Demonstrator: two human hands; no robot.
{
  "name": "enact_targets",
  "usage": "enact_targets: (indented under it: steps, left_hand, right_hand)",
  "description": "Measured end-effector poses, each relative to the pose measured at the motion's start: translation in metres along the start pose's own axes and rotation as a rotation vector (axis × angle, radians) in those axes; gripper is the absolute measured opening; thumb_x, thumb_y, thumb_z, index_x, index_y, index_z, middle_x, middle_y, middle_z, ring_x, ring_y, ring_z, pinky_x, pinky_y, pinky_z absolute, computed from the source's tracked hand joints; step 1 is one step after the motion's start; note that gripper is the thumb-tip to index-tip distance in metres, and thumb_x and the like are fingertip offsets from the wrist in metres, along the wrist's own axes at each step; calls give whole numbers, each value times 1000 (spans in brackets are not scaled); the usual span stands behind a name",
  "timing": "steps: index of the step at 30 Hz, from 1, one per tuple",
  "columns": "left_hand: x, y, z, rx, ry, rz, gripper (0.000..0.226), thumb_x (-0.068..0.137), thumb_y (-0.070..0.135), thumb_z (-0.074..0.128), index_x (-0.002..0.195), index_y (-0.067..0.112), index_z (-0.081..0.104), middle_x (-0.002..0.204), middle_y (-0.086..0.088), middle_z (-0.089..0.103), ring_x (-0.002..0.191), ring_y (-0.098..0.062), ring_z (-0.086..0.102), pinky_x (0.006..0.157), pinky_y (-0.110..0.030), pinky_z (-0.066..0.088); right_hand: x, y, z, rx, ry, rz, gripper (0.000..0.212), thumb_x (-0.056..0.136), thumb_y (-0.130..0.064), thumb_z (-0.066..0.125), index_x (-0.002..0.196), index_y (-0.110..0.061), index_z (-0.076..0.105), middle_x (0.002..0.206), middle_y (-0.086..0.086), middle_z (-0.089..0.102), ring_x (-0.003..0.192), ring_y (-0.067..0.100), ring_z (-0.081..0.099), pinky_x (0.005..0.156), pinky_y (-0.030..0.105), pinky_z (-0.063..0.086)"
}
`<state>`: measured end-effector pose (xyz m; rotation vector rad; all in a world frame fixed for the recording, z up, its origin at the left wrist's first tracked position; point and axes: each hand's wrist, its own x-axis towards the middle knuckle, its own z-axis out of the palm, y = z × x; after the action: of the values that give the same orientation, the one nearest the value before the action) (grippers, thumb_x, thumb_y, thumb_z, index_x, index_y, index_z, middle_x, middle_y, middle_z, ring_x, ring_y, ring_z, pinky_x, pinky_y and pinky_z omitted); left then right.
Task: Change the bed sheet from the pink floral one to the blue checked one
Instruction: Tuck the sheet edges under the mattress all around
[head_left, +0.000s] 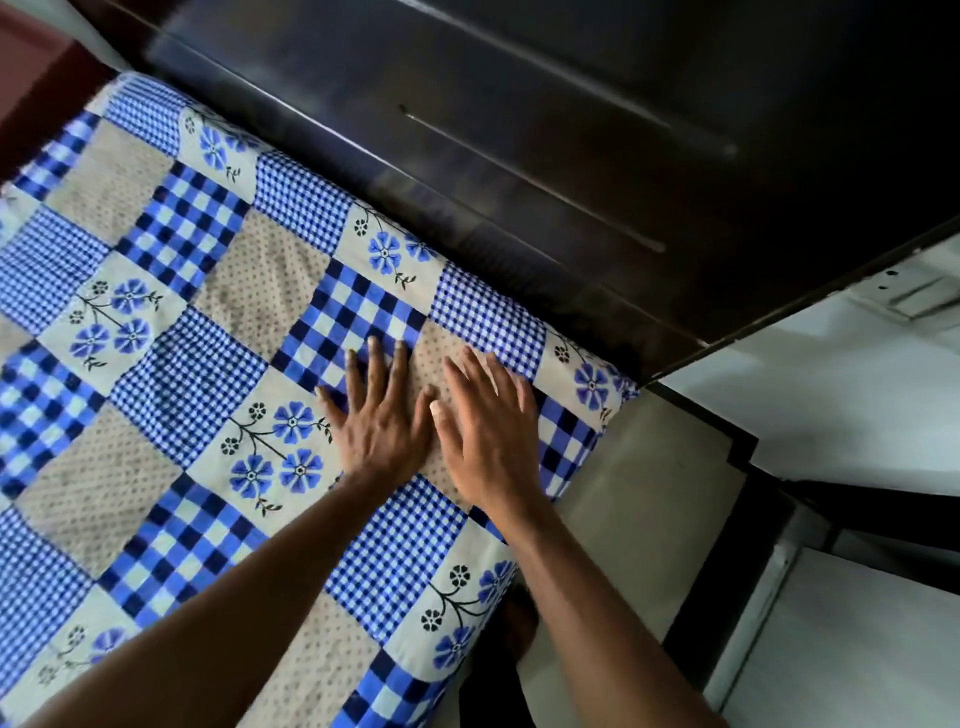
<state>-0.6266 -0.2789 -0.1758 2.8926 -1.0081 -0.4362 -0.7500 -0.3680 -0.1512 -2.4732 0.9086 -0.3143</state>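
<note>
Left hand (382, 421), right hand (485, 431) flat, fingers spread (gripping nothing, seemingly) on blue checked sheet (182, 322).

The bed sheet (218, 322) is a patchwork of blue-and-white checks, beige dotted squares and blue flower squares, beside a dark brown headboard (571, 130).

Both arms stretched forward; left hand (382, 423) and right hand (488, 434) side by side, palms down, fingers spread flat.
</note>
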Motion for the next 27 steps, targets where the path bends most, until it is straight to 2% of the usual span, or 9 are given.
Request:
enact_targets:
  steps: [4, 6, 8, 10, 14, 18, 22, 25, 27]
  left_hand:
    - [6, 22, 1, -31, -9, 17, 73, 97, 68, 9, 156, 33, -15, 164, 6, -19, 150, -25, -23, 116, -67, -9]
    - [7, 41, 2, -31, -12, 34, 73, 98, 68, 7, 156, 30, -16, 165, 4, -19, 150, -26, -22, 116, -67, -9]
    - [5, 65, 3, -38, -15, 65, 74, 98, 67, 5, 157, 26, -14, 165, 2, -18, 150, -26, -22, 116, -66, -10]
    - [5, 90, 3, -74, -34, 148, 72, 100, 64, 6, 158, 25, -10, 164, 2, -18, 150, -25, -23, 116, -63, -14]
    - [5, 110, -1, -283, -56, 411, 62, 103, 48, 14, 160, 22, 13, 167, 2, 5, 153, -19, -9, 122, -53, -4]
    - [4, 65, -16, -407, 143, 336, 55, 102, 36, 33, 154, 16, 35, 161, -5, 29, 153, -22, 12, 125, -47, 7]
    - [-22, -44, -21, -381, 266, 103, 52, 102, 33, 43, 149, 13, 43, 158, -6, 37, 151, -24, 22, 121, -53, 20]
    - [-63, -134, -17, -243, 251, -79, 57, 103, 40, 37, 151, 11, 39, 160, -8, 32, 151, -26, 21, 119, -55, 22]
    - [-94, -175, -15, -161, 180, -196, 61, 102, 46, 32, 155, 14, 32, 163, -6, 26, 153, -24, 14, 120, -55, 20]
  right_hand:
    - [15, 41, 6, -255, -30, 37, 55, 103, -45, 34, 155, -28, 35, 163, 0, 29, 151, 23, 25, 122, 54, 14]
    - [24, 67, -4, -290, 15, 153, 53, 102, -42, 32, 152, -24, 40, 155, 5, 43, 143, 25, 39, 117, 53, 24]
    - [29, 90, -14, -216, 35, 292, 50, 104, -38, 29, 143, -16, 52, 136, 9, 61, 122, 30, 57, 103, 47, 41]
    - [31, 101, -22, -142, 52, 341, 50, 103, -37, 29, 135, -12, 59, 125, 12, 67, 108, 33, 62, 91, 44, 48]
    - [27, 88, -34, -124, 231, 327, 40, 103, -29, 39, 130, -12, 63, 123, 10, 69, 103, 33, 65, 86, 45, 49]
    - [22, 36, -24, -32, 321, 98, 32, 103, -27, 49, 123, -10, 67, 128, 7, 65, 113, 29, 60, 95, 43, 46]
    - [4, -51, 15, 84, 63, -198, 35, 102, -34, 48, 125, -14, 66, 135, 6, 61, 122, 26, 54, 103, 45, 42]
    - [-23, -101, 53, 20, -191, -385, 45, 101, -41, 48, 137, -17, 60, 150, 8, 50, 138, 27, 44, 109, 52, 35]
    - [-38, -110, 68, -79, -316, -412, 52, 100, -47, 44, 145, -21, 51, 159, 7, 38, 147, 27, 32, 114, 61, 26]
